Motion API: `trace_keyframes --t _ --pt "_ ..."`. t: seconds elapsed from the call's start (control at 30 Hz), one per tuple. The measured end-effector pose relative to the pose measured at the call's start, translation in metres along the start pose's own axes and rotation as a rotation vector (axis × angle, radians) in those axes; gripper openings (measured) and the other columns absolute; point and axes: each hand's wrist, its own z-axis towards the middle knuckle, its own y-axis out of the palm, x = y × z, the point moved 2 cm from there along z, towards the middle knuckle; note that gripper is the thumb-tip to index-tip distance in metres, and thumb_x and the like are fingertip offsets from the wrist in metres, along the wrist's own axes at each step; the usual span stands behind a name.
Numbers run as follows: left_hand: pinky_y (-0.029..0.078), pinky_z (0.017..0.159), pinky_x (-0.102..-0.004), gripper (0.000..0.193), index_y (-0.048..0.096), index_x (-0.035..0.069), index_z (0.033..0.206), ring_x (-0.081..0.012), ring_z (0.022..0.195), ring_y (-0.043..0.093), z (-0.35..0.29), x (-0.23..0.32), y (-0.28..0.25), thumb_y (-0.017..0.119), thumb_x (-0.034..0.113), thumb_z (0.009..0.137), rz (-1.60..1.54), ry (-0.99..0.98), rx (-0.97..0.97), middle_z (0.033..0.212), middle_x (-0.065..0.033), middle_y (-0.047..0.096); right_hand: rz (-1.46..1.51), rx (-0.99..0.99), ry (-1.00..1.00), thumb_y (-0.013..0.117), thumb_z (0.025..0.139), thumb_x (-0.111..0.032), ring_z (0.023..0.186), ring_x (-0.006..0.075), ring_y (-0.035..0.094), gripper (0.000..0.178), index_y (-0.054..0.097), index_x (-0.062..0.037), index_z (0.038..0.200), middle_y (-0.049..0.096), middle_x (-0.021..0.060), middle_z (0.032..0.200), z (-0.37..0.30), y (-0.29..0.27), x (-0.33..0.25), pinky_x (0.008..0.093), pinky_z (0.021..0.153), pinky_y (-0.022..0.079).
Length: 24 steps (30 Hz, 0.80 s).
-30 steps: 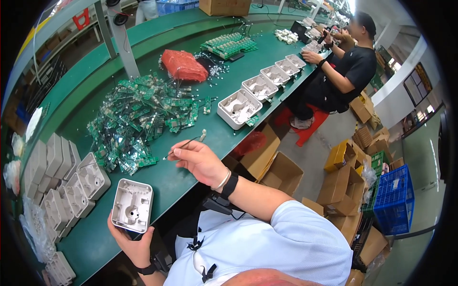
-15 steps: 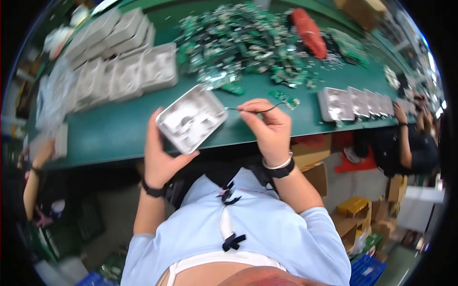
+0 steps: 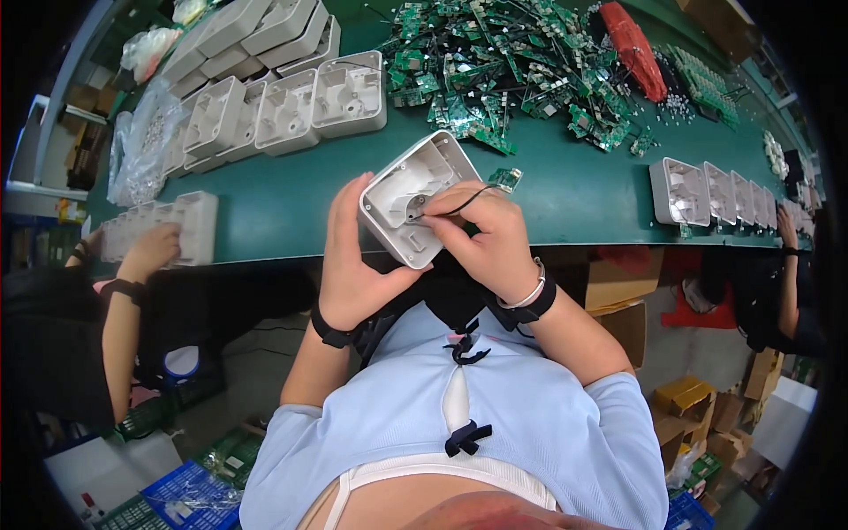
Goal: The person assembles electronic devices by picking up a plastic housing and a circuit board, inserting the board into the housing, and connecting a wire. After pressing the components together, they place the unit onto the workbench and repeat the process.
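Note:
A light grey, box-shaped plastic housing [image 3: 449,157] is tilted open side up over the table's front edge. My left hand [image 3: 353,278] grips it along its left side and near corner, thumb underneath. With thumb and fingers pinched inside the housing, my right hand [image 3: 488,243] holds a thin black cable [image 3: 468,201] by the round hollow in the floor. The cable's tip is hidden by the fingers. A small green circuit board [image 3: 506,179] lies just beyond my right hand, and the cable runs toward it.
Stacked grey housings [image 3: 289,108] stand at the back left; a row of housings [image 3: 682,193] is at the right. Behind lie piled circuit boards with cables [image 3: 495,66] and a red bag [image 3: 632,53]. Co-workers' hands [image 3: 152,252] show at left and at far right.
My right hand has moved left, bringing the cable from beside the housing into it. The housing is tilted more steeply. The whole view has shifted, with more of the left co-worker showing.

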Motion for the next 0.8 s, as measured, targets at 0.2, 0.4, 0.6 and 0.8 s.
trace_keyframes --t 0.2,0.4,0.6,0.8 --pt "0.039 0.119 -0.0474 0.113 0.036 0.002 0.158 -0.0412 0.142 0.047 0.0 0.003 0.001 0.097 0.02 0.066 -0.012 0.023 -0.001 0.153 -0.0228 0.045 -0.164 0.039 -0.185 0.079 0.081 0.007 0.09 0.0284 0.073 0.017 0.077 -0.0025 0.095 0.078 0.0107 0.095 0.003 -0.001 -0.002 0.037 0.08 0.057" --pt "0.038 0.12 -0.0477 0.112 0.034 0.002 0.16 -0.0418 0.144 0.045 0.003 0.005 -0.001 0.096 0.018 0.067 0.025 0.032 0.006 0.154 -0.0239 0.044 -0.073 0.018 -0.152 0.08 0.079 0.007 0.09 0.0291 0.073 0.018 0.076 -0.0037 0.093 0.078 0.0097 0.094 0.005 0.003 -0.008 0.038 0.081 0.057" --pt "0.038 0.123 -0.0445 0.118 0.024 0.002 0.162 -0.0312 0.148 0.044 -0.008 0.006 0.005 0.096 0.011 0.07 0.024 0.032 -0.031 0.162 -0.02 0.035 -0.208 0.016 -0.199 0.08 0.079 0.007 0.088 0.03 0.072 0.019 0.076 -0.0047 0.092 0.077 0.0086 0.092 -0.003 0.005 -0.012 0.039 0.08 0.057" --pt "0.04 0.122 -0.048 0.117 0.02 0.004 0.164 -0.0327 0.152 0.04 -0.014 0.009 0.007 0.093 0.008 0.073 0.003 0.062 -0.021 0.165 -0.0192 0.026 -0.375 -0.079 -0.183 0.08 0.078 0.004 0.093 0.0304 0.069 0.017 0.076 -0.0054 0.092 0.074 0.0073 0.094 -0.004 0.005 -0.023 0.0387 0.081 0.056"
